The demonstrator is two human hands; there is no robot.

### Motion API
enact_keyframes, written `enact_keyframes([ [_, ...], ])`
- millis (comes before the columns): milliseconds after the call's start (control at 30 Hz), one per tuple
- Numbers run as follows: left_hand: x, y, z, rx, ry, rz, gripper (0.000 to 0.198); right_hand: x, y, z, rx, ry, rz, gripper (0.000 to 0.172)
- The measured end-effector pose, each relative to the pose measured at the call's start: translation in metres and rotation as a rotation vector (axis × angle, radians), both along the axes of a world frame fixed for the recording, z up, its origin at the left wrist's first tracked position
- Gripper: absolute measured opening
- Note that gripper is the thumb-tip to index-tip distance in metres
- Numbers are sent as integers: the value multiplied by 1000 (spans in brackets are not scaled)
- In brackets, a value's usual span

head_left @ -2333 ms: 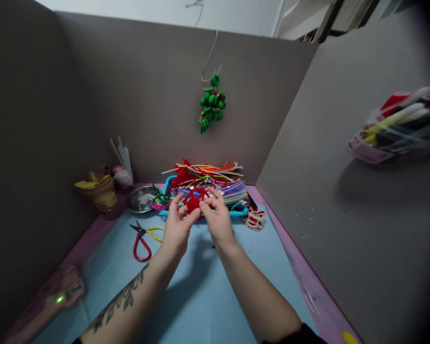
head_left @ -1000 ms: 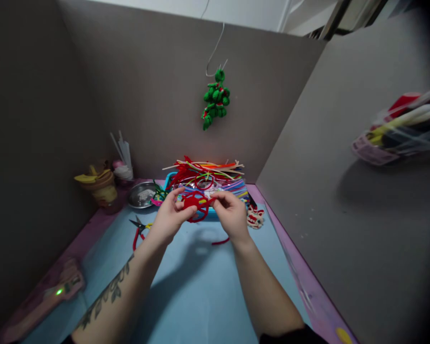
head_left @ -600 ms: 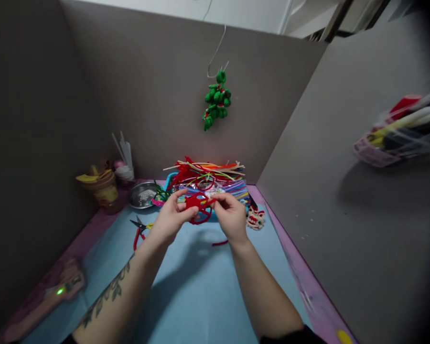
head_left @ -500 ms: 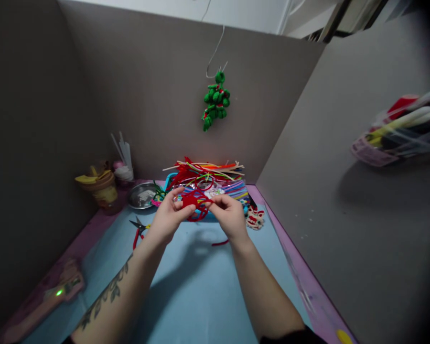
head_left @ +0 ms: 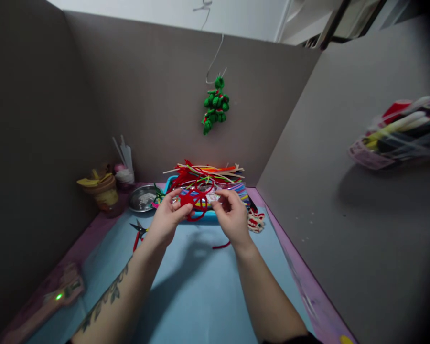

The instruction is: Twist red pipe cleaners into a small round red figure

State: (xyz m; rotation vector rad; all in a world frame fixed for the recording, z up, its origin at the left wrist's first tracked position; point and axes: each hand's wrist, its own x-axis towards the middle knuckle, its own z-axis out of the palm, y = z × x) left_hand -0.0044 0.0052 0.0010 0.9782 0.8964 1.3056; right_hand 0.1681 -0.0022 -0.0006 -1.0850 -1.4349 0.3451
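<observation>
A red piece of bent pipe cleaners (head_left: 187,199), with a dense part and several loops, is held up in front of me. My left hand (head_left: 170,215) pinches its dense left side between thumb and fingers. My right hand (head_left: 232,215) hovers just right of the loops, its thumb and forefinger slightly apart and nothing visible between them. Below it, a short red pipe cleaner (head_left: 221,246) lies on the blue mat (head_left: 200,296). Red-handled pliers or cutters (head_left: 139,230) lie beside my left wrist, partly hidden by it.
Behind my hands stands a blue basket (head_left: 209,216) heaped with coloured pipe cleaners (head_left: 215,171). A metal bowl (head_left: 142,198), a flowerpot (head_left: 103,191) and a pink glue gun (head_left: 62,291) are left. A knitted-looking ornament (head_left: 255,221) lies right. Green decoration (head_left: 215,105) hangs at the back.
My right hand has let go of the red loop and its thumb and forefinger have parted, a little to the right. My left hand still holds the red piece.
</observation>
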Motion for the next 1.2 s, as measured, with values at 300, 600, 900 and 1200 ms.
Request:
enact_keyframes([
  [300,5,-7,5,31,55,-48,74,-1,2,-4,31,-38,98,9],
  [600,4,-3,1,73,38,-18,72,6,8,-3,-223,39,323,14],
  [900,5,-4,-1,54,-47,0,77,0,8,-5,-254,50,367,15],
  [1200,4,-3,4,58,-122,62,72,-10,5,-15,48,-50,183,43],
])
